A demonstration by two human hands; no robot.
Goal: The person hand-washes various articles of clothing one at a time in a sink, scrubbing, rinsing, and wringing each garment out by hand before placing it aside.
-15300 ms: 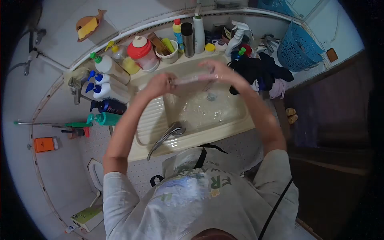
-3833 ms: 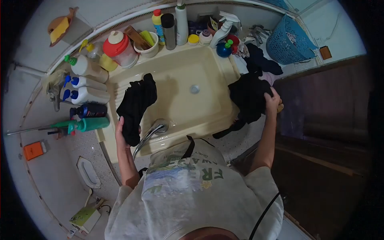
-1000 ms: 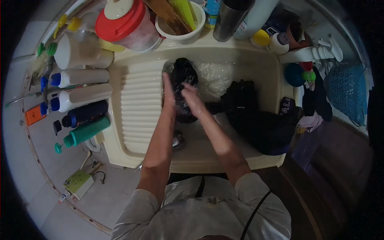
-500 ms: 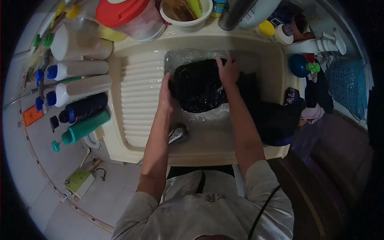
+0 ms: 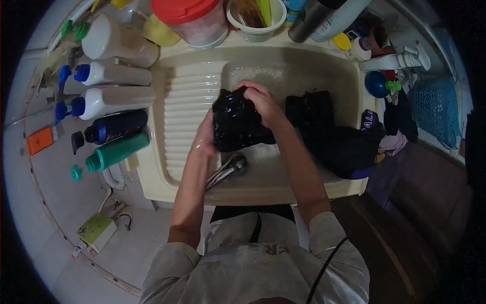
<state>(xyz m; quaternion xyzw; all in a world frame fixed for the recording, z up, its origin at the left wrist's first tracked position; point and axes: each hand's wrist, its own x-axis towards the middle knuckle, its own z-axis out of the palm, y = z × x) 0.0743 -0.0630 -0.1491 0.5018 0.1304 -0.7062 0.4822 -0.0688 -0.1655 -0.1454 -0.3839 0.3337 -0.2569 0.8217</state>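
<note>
A wet, shiny black garment [image 5: 240, 124] is bunched between my two hands over the basin of the cream laundry sink [image 5: 172, 195]. My left hand [image 5: 204, 136] grips its left side, near the ribbed washboard [image 5: 190, 109]. My right hand [image 5: 264, 105] is wrapped round its upper right part, fingers curled over the top edge. Just below the garment is a metal faucet [image 5: 230, 169]. More dark clothing [image 5: 324, 137] lies to the right, partly in the basin and over the sink's right side. What kind of garment I hold cannot be made out.
Several bottles, among them a green bottle [image 5: 119, 152], line the left edge. Along the back stand a red-lidded tub [image 5: 195, 30] and a white bowl [image 5: 258, 30]. A spray bottle [image 5: 395, 62] and a blue basket [image 5: 435, 109] are at the right.
Both hands have gathered the black garment into a tighter bundle. My right hand has moved left, closer to my left hand. More of the faucet shows now, and the camera view has shifted slightly.
</note>
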